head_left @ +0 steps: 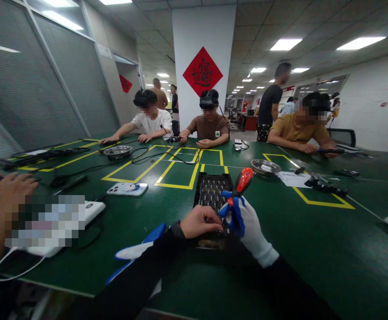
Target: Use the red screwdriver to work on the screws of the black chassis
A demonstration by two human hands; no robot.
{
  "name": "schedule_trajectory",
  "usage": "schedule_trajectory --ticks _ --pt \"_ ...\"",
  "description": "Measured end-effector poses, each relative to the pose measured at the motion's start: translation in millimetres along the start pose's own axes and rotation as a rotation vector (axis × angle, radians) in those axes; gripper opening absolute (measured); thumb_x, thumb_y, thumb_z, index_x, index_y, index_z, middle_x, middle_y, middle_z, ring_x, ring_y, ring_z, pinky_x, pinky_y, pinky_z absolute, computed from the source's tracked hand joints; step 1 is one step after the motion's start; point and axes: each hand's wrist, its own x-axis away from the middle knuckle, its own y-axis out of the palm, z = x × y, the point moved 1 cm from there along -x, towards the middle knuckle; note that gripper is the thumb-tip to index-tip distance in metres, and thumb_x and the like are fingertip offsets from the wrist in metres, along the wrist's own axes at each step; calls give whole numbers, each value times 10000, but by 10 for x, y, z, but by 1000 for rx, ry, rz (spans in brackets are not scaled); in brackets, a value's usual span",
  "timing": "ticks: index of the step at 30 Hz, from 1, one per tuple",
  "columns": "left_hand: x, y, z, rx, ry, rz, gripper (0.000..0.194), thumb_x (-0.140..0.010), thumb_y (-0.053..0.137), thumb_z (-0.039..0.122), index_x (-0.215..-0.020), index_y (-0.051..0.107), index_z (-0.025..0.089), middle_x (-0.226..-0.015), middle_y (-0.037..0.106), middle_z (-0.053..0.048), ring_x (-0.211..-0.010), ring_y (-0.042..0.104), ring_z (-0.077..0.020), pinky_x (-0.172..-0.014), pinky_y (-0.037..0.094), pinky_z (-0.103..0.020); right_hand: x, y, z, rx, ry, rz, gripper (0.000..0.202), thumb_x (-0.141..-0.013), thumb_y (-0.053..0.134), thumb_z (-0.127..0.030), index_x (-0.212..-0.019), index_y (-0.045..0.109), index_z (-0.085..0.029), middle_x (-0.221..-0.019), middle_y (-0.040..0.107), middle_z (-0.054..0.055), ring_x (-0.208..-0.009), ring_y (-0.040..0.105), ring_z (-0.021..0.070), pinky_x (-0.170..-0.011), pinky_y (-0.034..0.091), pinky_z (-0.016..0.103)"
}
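Observation:
My right hand (pixel 243 222), in a white and blue glove, grips a screwdriver (pixel 244 180) with a red and black handle. It is held tilted, handle up, over the near part of a black tray (pixel 196 195). Rows of small shiny metal pieces (pixel 214 191) fill the tray; their kind is too small to tell. My bare left hand (pixel 200 221) reaches over the tray's near left side, thumb and fingers pinched together close to the screwdriver's lower end. What is between those fingers is hidden, as is the screwdriver's tip. A second glove (pixel 137 252) lies beside my left forearm.
A phone (pixel 127 189), a white box-like device (pixel 94 209) with cable and two metal bowls (pixel 118 152) (pixel 265 167) stand on the green table (pixel 167 204). A neighbour's hand (pixel 12 191) is at left. Three people sit opposite. Black tools (pixel 327 184) lie at right.

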Motion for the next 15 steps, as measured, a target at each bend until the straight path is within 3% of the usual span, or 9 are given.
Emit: schedule_trajectory --ticks 3,6,11,15 --pt "3 2 4 5 4 3 255 -723 636 361 -750 693 113 -743 647 -49 -685 555 -114 -645 426 -201 5 -9 -19 -24 -28 -27 394 -825 445 -461 -1025 560 -142 -701 615 33 -581 534 108 -526 445 222" --pt "-2 3 9 4 16 1 238 -728 632 348 -752 694 120 -756 653 -48 -700 559 -116 -658 429 -203 -4 -8 17 -63 29 -32 371 -808 484 -453 -1033 536 -163 -716 613 20 -520 506 89 -452 409 203" --pt "-4 0 6 -8 37 -4 230 -743 617 344 -779 696 132 -777 662 -47 -715 566 -117 -679 429 -207 -31 -16 73 16 55 85 298 -748 593 -405 -927 489 -190 -632 582 -29 -442 457 70 -398 364 185" --pt "6 -3 0 -27 28 -5 238 -742 616 357 -779 695 135 -758 658 -44 -703 563 -116 -663 425 -205 -13 -30 28 -18 3 -4 335 -802 501 -430 -1033 503 -187 -683 598 7 -526 506 99 -469 414 218"
